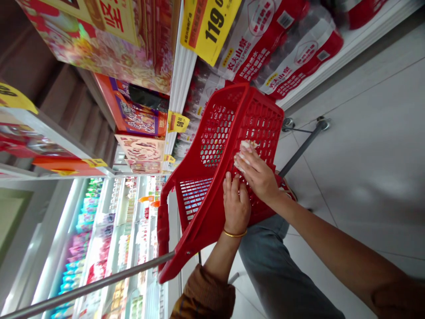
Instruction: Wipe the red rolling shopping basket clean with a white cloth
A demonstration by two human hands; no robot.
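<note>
A red plastic shopping basket cart (199, 230) with perforated walls stands in front of me, tilted in the picture. My left hand (236, 201), with a gold bracelet at the wrist, lies on the basket's outer side just below its rim, fingers extended and holding nothing. Beside it, my right hand (260, 175) presses a crumpled white cloth or tissue (249, 145) against the perforated outer wall. Part of that white piece is hidden beneath the fingers.
Packs of bottled water (245, 48) sit on a low shelf past the basket. Boxed goods (139, 110) and yellow price tags (212, 26) line the shelves. A metal pole (99, 283) reaches from the basket towards lower left. Cart legs with casters (323, 124) rest on grey floor tiles (375, 155).
</note>
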